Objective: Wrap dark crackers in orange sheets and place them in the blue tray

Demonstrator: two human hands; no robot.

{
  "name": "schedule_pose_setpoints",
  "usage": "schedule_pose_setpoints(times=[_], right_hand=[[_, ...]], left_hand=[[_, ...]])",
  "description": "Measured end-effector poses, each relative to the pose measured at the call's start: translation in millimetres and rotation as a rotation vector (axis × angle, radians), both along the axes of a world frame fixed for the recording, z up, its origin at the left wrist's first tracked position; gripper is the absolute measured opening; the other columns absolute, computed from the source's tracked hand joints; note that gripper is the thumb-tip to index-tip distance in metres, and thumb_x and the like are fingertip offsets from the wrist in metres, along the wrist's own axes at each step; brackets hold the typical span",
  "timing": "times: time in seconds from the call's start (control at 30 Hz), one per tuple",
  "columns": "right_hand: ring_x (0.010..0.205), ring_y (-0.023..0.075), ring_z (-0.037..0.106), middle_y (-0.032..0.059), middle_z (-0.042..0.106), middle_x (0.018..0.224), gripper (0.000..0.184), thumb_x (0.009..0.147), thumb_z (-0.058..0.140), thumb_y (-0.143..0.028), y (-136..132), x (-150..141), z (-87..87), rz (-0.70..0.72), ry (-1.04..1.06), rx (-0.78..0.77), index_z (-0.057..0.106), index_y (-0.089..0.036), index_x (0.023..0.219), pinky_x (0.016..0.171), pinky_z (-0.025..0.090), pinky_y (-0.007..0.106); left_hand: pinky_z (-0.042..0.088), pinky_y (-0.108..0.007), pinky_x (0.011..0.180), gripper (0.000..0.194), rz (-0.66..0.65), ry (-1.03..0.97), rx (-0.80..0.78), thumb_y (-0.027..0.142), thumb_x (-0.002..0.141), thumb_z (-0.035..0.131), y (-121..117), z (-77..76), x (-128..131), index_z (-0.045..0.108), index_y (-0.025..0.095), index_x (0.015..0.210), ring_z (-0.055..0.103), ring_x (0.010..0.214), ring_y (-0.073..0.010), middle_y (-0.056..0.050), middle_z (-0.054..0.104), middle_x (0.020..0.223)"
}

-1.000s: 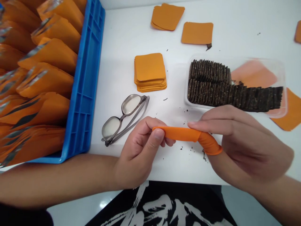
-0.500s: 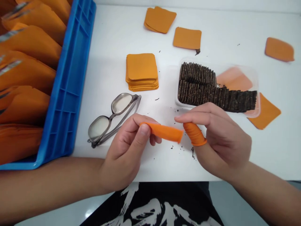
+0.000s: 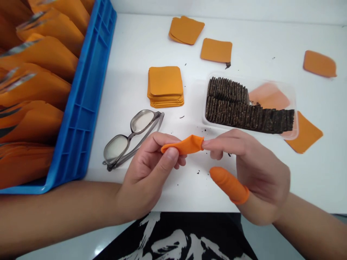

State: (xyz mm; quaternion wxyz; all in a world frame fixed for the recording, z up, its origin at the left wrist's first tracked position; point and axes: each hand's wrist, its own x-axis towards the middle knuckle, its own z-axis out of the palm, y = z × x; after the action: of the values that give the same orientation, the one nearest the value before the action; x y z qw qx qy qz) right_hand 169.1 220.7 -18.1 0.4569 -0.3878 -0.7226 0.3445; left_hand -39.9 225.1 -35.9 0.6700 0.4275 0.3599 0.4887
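Left hand (image 3: 151, 171) pinching an orange finger cot (image 3: 189, 145) above the tabletop (image 3: 130, 90), right hand (image 3: 261, 171) with fingers spread apart, index fingertip (image 3: 207, 143) at its open end, second orange cot (image 3: 229, 185) on the right thumb, glasses (image 3: 131, 136) near the left hand.

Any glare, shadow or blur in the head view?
Head view: bright glare on the floor, lower left; orange pouches smeared toward the left edge; faint shadow left of the clear container; orange finger cot in the left hand fairly sharp.
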Motion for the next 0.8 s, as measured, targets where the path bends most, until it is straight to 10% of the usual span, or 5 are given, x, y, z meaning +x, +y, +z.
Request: schedule_pose_setpoints(times=[0.4, 0.8], right_hand=[[0.077, 0.0102, 0.056, -0.0022, 0.057, 0.086, 0.040, 0.097, 0.071, -0.020, -1, -3, -4.5, 0.219, 0.211, -0.419, 0.062, -0.026, 0.136, 0.071, 0.054, 0.024], [0.077, 0.0103, 0.062, -0.0025, 0.063, 0.085, 0.067, 0.095, 0.072, -0.016, -2, -2, -12.2, 0.398, 0.287, -0.433, 0.051, -0.037, 0.155, 0.075, 0.058, 0.027]], left_hand=[[0.055, -0.026, 0.083, 0.019, 0.057, 0.021, 0.025, 0.038, 0.105, 0.061, 0, -3.1, -2, 0.069, 0.022, 0.098, 0.064, 0.090, -0.0149, -0.005, 0.068, 0.100], [0.057, -0.018, 0.088, 0.018, 0.024, -0.001, 0.041, 0.024, 0.090, 0.083, 3, 2.7, -1, 0.072, 0.024, 0.105, 0.070, 0.094, -0.0098, -0.001, 0.075, 0.099]])
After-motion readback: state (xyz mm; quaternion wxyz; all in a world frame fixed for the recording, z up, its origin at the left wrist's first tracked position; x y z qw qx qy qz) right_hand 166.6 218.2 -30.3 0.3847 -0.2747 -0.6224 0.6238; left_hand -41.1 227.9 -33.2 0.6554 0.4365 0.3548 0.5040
